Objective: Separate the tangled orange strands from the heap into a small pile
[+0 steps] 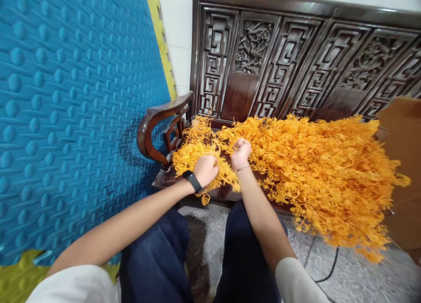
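One wooden bench [239,94] carried two piles of orange strands [342,176]. The small pile [187,157] lay beneath and beyond the left hand [206,169]; the large pile [296,156] extended rightward from the right hand [241,154]. Both hands were curled partly closed; whether either gripped a strand could not be determined.

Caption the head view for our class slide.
Left hand and right hand among orange strands heaped on a carved wooden bench beside a blue mat.
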Demonstrator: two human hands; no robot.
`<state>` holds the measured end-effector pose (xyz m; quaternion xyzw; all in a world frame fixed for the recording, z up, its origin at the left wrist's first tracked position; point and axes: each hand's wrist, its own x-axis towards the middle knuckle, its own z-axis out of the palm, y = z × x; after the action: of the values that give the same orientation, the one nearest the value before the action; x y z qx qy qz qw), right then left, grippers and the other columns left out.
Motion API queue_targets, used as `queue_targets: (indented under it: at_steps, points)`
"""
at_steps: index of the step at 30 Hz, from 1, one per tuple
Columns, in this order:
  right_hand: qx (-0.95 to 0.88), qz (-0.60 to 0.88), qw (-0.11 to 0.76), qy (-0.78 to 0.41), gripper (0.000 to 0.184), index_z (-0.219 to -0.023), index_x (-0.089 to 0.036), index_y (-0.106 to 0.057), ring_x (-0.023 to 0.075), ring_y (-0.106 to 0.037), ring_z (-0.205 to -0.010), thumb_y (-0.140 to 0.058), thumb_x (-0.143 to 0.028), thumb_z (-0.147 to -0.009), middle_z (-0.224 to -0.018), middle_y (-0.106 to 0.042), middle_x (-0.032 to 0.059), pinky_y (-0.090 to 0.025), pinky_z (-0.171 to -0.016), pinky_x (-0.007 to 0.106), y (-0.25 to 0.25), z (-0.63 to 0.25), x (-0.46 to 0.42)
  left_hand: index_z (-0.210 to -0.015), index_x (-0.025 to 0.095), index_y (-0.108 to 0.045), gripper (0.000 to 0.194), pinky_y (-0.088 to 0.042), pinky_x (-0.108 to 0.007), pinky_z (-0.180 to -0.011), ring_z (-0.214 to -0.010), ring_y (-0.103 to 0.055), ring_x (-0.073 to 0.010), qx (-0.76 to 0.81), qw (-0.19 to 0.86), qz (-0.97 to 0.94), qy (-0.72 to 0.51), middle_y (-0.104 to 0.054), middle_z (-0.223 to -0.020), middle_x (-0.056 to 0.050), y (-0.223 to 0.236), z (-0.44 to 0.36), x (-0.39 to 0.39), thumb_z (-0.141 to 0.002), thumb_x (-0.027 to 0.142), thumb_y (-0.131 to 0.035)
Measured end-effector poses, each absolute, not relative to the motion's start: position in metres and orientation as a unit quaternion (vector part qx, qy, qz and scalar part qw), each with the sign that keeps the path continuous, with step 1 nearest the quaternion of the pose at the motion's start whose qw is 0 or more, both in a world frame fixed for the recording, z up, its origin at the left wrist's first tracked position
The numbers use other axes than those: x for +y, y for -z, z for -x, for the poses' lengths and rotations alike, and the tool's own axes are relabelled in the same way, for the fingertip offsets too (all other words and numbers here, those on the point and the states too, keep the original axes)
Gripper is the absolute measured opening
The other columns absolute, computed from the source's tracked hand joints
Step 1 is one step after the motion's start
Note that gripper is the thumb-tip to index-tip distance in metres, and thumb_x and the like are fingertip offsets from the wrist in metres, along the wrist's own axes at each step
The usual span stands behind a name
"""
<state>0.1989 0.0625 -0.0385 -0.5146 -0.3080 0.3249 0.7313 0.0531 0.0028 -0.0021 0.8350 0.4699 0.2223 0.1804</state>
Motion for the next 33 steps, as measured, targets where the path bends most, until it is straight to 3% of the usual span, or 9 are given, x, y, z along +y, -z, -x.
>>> queue_targets:
  at_steps: [5,10,13,18,23,33]
  points:
    - [-0.301,0.547,0.719,-0.305,0.009,-0.068,-0.019,-0.052,0.0082,-0.049,-0.059,-0.055,-0.027,-0.064,-0.070,-0.059,-0.0030,-0.037,-0.054,0.021,0.030,-0.235,0.063,-0.078,0.013,-0.069,0.018,-0.046,-0.030,-0.075,-0.082,-0.065,-0.0220,0.427,0.205,-0.851,-0.227,-0.071,-0.083,-0.009,0.006,-0.048,-0.005,-0.079,0.021,-0.053]
    - [-0.424,0.571,0.590,-0.382,0.014,-0.063,-0.015,-0.065,0.0100,-0.053,-0.055,-0.067,-0.025,-0.054,-0.062,-0.064,0.0007,-0.039,-0.052,0.022,0.036,-0.227,0.054,-0.082,0.013,-0.070,0.018,-0.047,-0.031,-0.081,-0.087,-0.065,-0.0218,0.422,0.258,-0.818,-0.293,-0.072,-0.091,-0.007,0.007,-0.012,0.023,-0.075,0.025,-0.058]
    - [-0.482,0.597,0.516,-0.381,0.002,-0.051,-0.014,-0.064,0.0090,-0.049,-0.048,-0.066,-0.013,-0.050,-0.047,-0.059,-0.0014,-0.037,-0.050,0.021,0.043,-0.223,0.057,-0.082,0.012,-0.068,0.023,-0.049,-0.033,-0.079,-0.084,-0.065,-0.0217,0.412,0.317,-0.771,-0.368,-0.072,-0.089,-0.007,0.004,0.014,0.032,-0.072,0.031,-0.061]
    - [-0.529,0.635,0.447,-0.342,0.015,-0.041,-0.014,-0.059,0.0083,-0.048,-0.044,-0.062,-0.002,-0.048,-0.038,-0.054,-0.0033,-0.036,-0.049,0.020,0.055,-0.218,0.066,-0.086,0.011,-0.067,0.035,-0.051,-0.033,-0.075,-0.077,-0.064,-0.0194,0.396,0.389,-0.717,-0.422,-0.070,-0.088,-0.009,-0.007,0.037,0.025,-0.066,0.040,-0.068]
    - [-0.561,0.647,0.396,-0.331,0.017,-0.041,-0.013,-0.060,0.0083,-0.047,-0.041,-0.061,0.001,-0.051,-0.036,-0.054,-0.0025,-0.035,-0.047,0.020,0.061,-0.215,0.067,-0.094,0.012,-0.066,0.041,-0.051,-0.036,-0.083,-0.089,-0.064,-0.0212,0.369,0.439,-0.695,-0.434,-0.069,-0.094,-0.010,-0.010,0.043,0.020,-0.063,0.036,-0.073]
    - [-0.589,0.645,0.406,-0.270,0.014,-0.048,-0.015,-0.062,0.0074,-0.042,-0.043,-0.064,-0.003,-0.054,-0.038,-0.050,-0.0059,-0.033,-0.053,0.022,0.053,-0.208,0.056,-0.103,0.012,-0.062,0.042,-0.049,-0.037,-0.091,-0.103,-0.061,-0.0217,0.336,0.469,-0.673,-0.464,-0.067,-0.106,-0.010,-0.009,0.043,0.022,-0.065,0.025,-0.073]
